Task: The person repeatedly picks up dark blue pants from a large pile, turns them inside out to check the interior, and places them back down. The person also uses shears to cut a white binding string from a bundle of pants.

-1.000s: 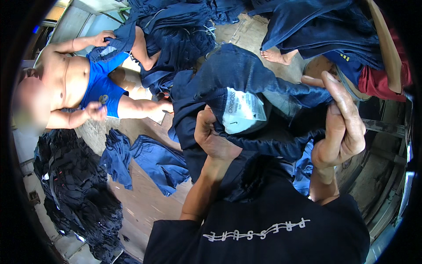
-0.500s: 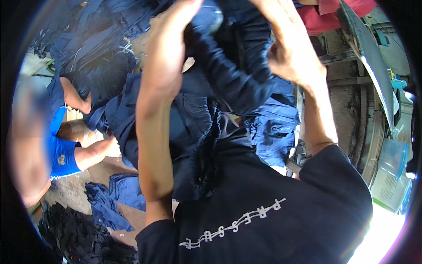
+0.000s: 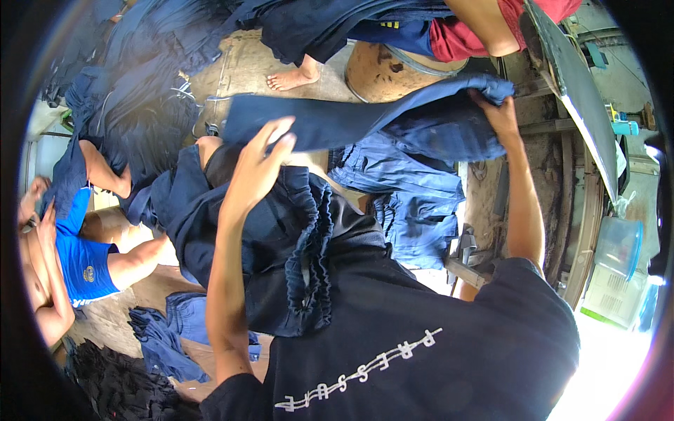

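Stretched out sideways in front of me is a navy pair of trousers (image 3: 316, 125), its far right end bunched up. My right hand (image 3: 497, 118) grips that bunched end, with fingers curled round the cloth. Beside the lower left part of the trousers, my left hand (image 3: 258, 165) has its fingers apart and holds nothing; I cannot tell whether it touches the cloth. Across my lap lie dark navy garments with gathered elastic waistbands (image 3: 309, 245). A stack of navy elastic-waist garments (image 3: 425, 217) sits below the held trousers, to the right of my lap.
Large heaps of navy cloth (image 3: 151, 105) fill the far left. A person in blue shorts (image 3: 88, 266) sits at left; another person's bare foot (image 3: 291, 78) is ahead, near a round brown drum (image 3: 386, 70). Black scraps (image 3: 116, 379) lie lower left. Clear plastic bins (image 3: 616, 245) stand at right.
The trousers went from hanging bunched between both raised hands to lying spread sideways. My right hand moved right with one end; my left hand came down and opened.
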Available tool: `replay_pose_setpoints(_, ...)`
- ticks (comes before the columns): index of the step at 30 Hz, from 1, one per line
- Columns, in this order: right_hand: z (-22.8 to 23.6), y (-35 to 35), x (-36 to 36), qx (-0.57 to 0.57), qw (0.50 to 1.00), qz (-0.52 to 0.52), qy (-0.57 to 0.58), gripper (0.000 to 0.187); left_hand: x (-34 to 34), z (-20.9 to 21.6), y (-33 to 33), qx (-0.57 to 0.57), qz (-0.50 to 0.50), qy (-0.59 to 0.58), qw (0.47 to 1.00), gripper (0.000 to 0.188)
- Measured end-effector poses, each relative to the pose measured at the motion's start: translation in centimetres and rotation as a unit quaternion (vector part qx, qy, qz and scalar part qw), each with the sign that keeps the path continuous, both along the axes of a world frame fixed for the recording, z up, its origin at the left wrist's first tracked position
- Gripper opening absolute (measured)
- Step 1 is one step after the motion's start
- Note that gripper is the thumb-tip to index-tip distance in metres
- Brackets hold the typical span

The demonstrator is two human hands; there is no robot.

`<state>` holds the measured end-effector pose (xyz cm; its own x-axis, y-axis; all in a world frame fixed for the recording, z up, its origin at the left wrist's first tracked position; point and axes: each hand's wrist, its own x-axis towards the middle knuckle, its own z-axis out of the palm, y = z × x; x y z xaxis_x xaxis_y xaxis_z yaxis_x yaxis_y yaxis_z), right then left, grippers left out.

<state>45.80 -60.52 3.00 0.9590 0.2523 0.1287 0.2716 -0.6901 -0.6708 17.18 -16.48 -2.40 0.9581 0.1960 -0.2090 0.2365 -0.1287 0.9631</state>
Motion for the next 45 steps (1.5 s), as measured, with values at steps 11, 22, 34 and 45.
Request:
replay_pose_setpoints(11, 2.9, -17.7, 3.3, -0.3, 0.943, -0.142, -0.041, 0.082, -5.9, -3.9, -2.0, 0.351, 0.07, -0.135, 0.924, 0.036)
replay_pose_setpoints(22, -19.2, -5.1, -1.5, -0.352, 0.927, -0.118, 0.046, 0.053, -6.6, -4.9, -2.3, 0.367, 0.062, -0.098, 0.923, 0.038)
replay_pose_setpoints(34, -13.3, 20.6, -20.6, 0.237, 0.909, 0.129, 0.318, 0.04, -12.4, 5.2, -2.6, 0.185, 0.18, 0.057, 0.965, 0.039)
replay_pose_setpoints(45, -3.3, 22.8, -24.8, 0.086, 0.91, 0.231, 0.333, 0.052, -12.2, 4.6, -5.7, 0.066, -0.016, 0.11, 0.992, 0.039)
